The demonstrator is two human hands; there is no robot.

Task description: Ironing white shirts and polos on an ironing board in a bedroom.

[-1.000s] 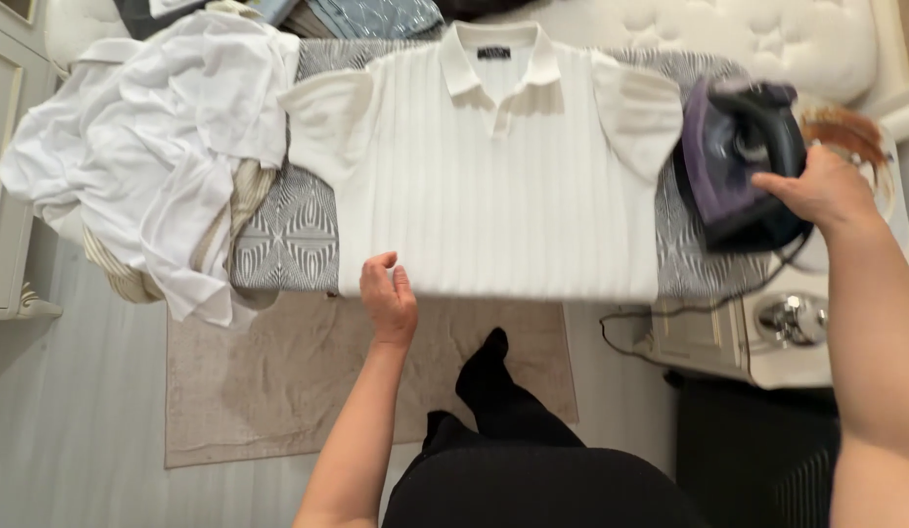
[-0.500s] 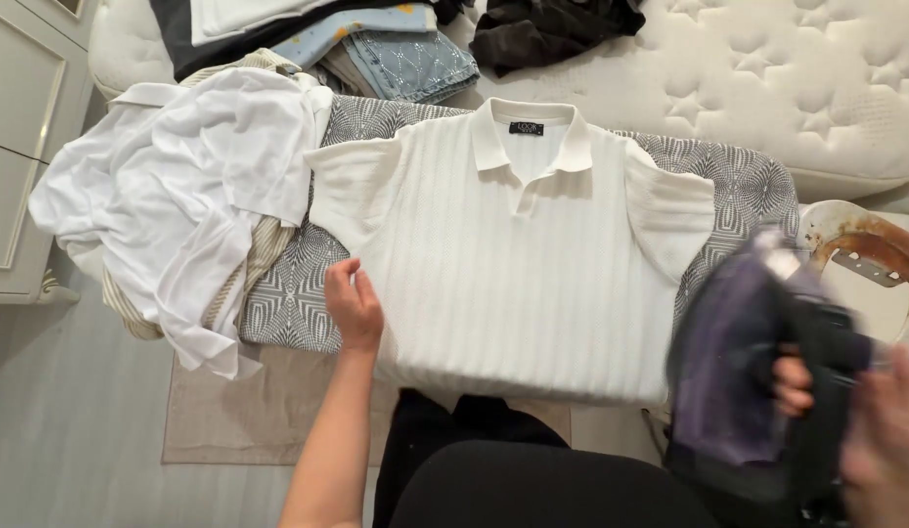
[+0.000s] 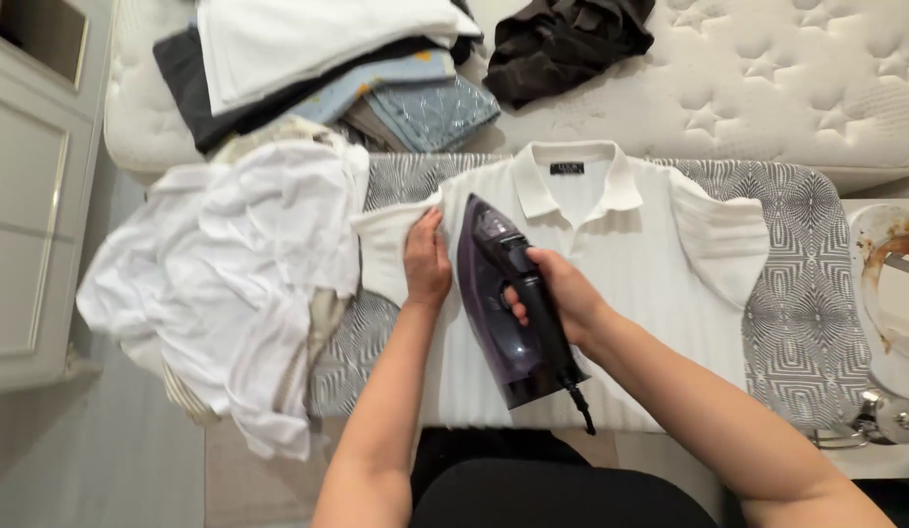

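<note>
We see the bed (image 3: 767, 88) across the top, bearing a stack of folded clothes (image 3: 317, 68) at its left and a dark garment (image 3: 567, 44) near its middle. Below it runs the ironing board (image 3: 806, 293) with a grey patterned cover, and over the board's left end hangs a pile of crumpled white laundry (image 3: 239, 284). A white ribbed polo shirt (image 3: 660, 254) lies flat on the board, collar toward the bed, sleeves spread to both sides. Our left hand (image 3: 427, 262) lies open and flat, palm down, on the shirt's left sleeve and shoulder, pressing the cloth and holding nothing. Just beside it, to its right, the purple iron (image 3: 503, 303) stands sole-down on the shirt's left chest, its tip pointing up toward the collar. Our right hand (image 3: 557, 291) is closed around the iron's black handle, fingers wrapped tight. The two hands sit close together, with the iron's nose between them; its cord (image 3: 581, 411) trails off the near edge.
</note>
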